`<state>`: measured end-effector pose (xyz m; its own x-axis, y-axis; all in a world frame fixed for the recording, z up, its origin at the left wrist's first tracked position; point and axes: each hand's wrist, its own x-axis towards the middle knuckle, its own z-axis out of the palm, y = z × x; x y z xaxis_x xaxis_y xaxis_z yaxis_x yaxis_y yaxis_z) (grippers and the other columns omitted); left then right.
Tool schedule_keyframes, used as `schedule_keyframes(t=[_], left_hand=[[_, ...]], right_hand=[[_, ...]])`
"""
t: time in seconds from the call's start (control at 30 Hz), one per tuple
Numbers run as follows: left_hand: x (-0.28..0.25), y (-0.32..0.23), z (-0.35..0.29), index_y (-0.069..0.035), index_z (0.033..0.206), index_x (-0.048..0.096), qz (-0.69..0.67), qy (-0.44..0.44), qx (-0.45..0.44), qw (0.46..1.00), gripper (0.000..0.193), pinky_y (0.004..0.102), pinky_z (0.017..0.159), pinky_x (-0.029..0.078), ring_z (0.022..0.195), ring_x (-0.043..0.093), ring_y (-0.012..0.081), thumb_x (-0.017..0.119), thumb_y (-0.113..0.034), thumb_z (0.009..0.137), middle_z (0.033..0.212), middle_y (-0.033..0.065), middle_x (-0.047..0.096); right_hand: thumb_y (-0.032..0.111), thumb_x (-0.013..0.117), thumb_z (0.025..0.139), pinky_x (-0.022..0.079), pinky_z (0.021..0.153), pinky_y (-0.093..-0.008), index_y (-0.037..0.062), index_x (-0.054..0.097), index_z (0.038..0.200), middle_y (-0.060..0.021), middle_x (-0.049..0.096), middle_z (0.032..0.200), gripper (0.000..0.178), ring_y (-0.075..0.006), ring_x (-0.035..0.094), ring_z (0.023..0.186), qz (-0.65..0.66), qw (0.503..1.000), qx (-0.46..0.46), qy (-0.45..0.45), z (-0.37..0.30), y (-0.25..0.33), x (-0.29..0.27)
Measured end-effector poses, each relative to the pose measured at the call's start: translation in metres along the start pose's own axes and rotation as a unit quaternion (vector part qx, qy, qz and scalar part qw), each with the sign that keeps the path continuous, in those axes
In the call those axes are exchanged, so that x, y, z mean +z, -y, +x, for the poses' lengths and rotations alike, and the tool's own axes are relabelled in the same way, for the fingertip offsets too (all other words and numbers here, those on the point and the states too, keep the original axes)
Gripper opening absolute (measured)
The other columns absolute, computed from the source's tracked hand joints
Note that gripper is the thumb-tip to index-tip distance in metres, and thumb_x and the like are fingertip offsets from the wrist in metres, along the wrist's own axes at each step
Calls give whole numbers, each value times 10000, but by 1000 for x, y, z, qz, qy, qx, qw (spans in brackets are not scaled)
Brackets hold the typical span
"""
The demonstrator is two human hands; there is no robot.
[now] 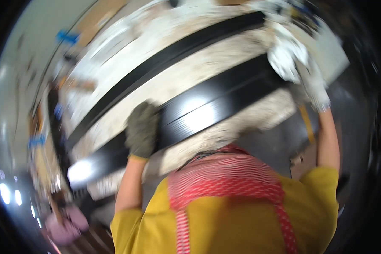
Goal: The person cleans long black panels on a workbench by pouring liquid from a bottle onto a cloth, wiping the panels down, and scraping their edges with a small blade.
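A long, glossy black panel (pixel 241 86) with lengthwise grooves lies slanting across the work surface before me. My left hand (pixel 142 129), in a dark grey-green glove, grips across the panel left of its middle; the fingers are blurred, bent over toward the far edge. At the panel's right end, my right hand (pixel 312 82) wears a pale glove. It holds a bunched white cloth (pixel 287 57) against the panel's end. Beyond lies a second, narrower black strip (pixel 165 57), roughly parallel and untouched by either hand.
Under the panels is a pale, worn-looking support (pixel 207 63). Blue pieces (pixel 67 37) show at the far left. Another person in pink (pixel 67 224) is at the lower left. Cluttered items (pixel 305 19) sit at the far right corner. Motion blurs much of the picture.
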<state>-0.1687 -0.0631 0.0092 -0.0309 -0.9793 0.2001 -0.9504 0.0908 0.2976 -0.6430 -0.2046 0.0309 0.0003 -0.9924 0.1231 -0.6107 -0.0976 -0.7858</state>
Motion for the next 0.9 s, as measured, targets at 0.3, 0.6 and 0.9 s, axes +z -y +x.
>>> schedule_keyframes(t=[0.3, 0.6, 0.9], left_hand=[[-6, -38, -87, -186, 1109, 623, -7, 415, -28, 909, 372, 410, 671, 558, 818, 691, 282, 436, -477, 971, 910, 101, 697], [27, 30, -148, -138, 1144, 614, 66, 87, 32, 993, 407, 418, 752, 495, 865, 634, 273, 655, -406, 840, 981, 85, 638], [-46, 25, -140, -79, 1203, 600, -60, 3, 34, 998, 457, 450, 863, 489, 1029, 618, 319, 727, -279, 813, 1142, 152, 620]], right_hand=[[302, 581, 949, 372, 1033, -392, -67, 481, 1320, -232, 557, 1282, 532, -348, 511, 1203, -244, 961, -122, -49, -2, -118, 19], [328, 562, 956, 361, 1023, -424, -37, 551, 1258, -254, 558, 1264, 474, -378, 511, 1172, -191, 967, -154, -73, -5, -73, 46], [237, 395, 1033, 465, 954, -354, -17, 374, 1423, -128, 559, 1299, 466, -243, 570, 1150, 208, 965, -56, -147, -10, 28, 46]])
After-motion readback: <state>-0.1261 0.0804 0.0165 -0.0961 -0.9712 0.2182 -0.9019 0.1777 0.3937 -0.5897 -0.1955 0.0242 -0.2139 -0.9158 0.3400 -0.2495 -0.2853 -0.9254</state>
